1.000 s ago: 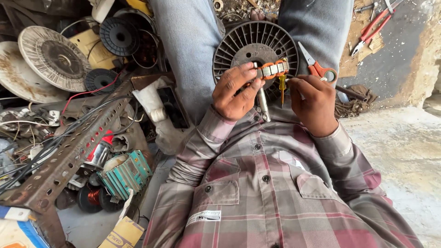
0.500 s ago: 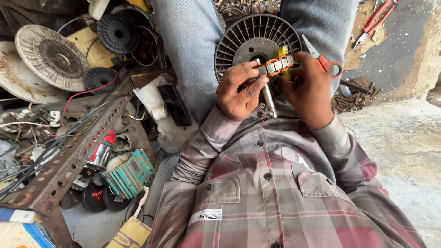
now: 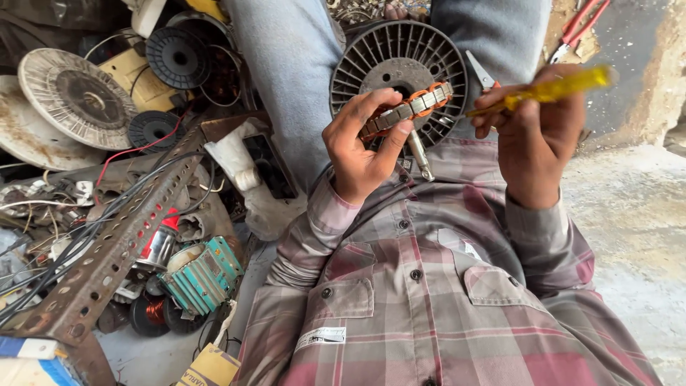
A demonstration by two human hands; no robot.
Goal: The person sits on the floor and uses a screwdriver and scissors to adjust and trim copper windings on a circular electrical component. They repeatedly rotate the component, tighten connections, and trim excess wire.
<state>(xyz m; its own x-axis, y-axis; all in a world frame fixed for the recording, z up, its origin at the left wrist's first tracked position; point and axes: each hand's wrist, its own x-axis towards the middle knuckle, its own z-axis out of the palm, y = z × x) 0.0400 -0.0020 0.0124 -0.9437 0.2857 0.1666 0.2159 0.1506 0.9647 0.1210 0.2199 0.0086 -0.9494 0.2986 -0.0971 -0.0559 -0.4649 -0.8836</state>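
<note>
The left hand (image 3: 364,146) pinches a small orange-and-grey slotted metal rotor with a shaft (image 3: 406,114), just before the dark ribbed plastic spool (image 3: 371,64). The right hand (image 3: 536,132), beside the rotor, grips a yellow translucent-handled tool (image 3: 550,89).

White rectangular label (image 3: 320,337) with dark print, sewn on plaid shirt (image 3: 429,300) well below left hand's fingers (image 3: 371,114). Tan cardboard carton (image 3: 209,369) with dark lettering, further down-left of them. Blue-and-white box (image 3: 25,357) at bottom-left corner, well apart from both hands.
</note>
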